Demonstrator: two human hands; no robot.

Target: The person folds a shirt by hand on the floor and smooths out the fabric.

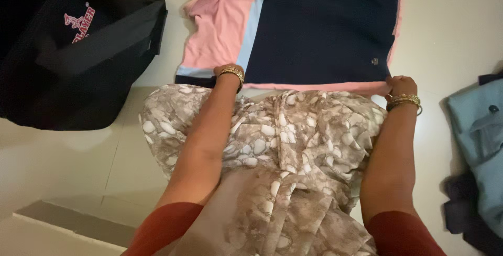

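Pink-navy shirt (314, 25) pinched by both hands; black bag (73, 46) nearby.

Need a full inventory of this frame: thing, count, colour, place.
polo shirt: 1, navy, pink and light blue panels, flat on the floor at top centre
black bag: 1, black with a pink-and-white emblem, top left
light blue garment: 1, pale blue, right edge
dark garment: 1, dark navy, lower right, partly under the blue one
floor: 1, pale tiles, under everything
patterned dress: 1, beige-brown with white patches, worn over the lap, centre
bangles: gold, on both wrists
left hand: 1, on the shirt's near hem, left side
right hand: 1, gripping the hem's right corner
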